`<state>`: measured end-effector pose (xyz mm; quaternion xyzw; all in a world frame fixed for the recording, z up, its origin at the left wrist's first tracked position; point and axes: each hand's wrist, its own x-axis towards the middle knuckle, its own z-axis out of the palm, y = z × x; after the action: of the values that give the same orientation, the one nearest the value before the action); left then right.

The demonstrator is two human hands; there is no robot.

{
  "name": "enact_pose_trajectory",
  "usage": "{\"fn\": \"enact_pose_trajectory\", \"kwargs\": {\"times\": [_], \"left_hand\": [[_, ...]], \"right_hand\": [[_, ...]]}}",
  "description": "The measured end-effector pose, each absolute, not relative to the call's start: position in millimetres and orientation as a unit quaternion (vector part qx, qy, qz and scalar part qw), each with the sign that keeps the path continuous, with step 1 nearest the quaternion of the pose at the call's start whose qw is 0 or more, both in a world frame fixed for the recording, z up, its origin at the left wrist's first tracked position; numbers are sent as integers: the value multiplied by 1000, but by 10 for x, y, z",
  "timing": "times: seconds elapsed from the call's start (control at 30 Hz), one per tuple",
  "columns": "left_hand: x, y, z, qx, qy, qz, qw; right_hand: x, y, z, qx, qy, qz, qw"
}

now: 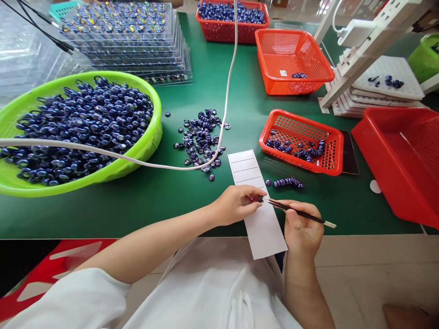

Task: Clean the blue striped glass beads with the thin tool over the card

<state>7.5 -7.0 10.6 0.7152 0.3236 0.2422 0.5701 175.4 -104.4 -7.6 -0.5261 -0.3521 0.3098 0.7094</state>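
Note:
Between its thumb and fingers, my left hand [238,204] pinches a small dark shiny part [260,199]. My right hand [303,228] grips black tweezers [302,213], whose tips meet the part. Both hands are over a white paper strip [265,230] with ruled lines, which overhangs the table's front edge. Just beyond my right hand lies a row of dark blue-purple round parts [288,182], with a single loose one [268,182] beside it. A scattered pile of similar parts [202,137] lies farther left.
A green basket [156,123] heaped with dark looped parts stands left, before stacked clear trays [137,55]. A small red basket [338,155] holds some parts; a larger red bin [387,169] stands right. A white cable [178,168] hangs across the green table [120,210].

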Motion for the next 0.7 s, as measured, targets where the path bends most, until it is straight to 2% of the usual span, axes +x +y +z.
{"fn": "enact_pose_trajectory", "kwargs": {"times": [0.2,0.7], "left_hand": [[66,-56,76,700,347,243,575],[81,-50,40,717,338,265,549]], "right_hand": [[1642,-1046,-70,-572,-349,207,713],[1631,-1070,-97,-595,-402,207,664]]}}
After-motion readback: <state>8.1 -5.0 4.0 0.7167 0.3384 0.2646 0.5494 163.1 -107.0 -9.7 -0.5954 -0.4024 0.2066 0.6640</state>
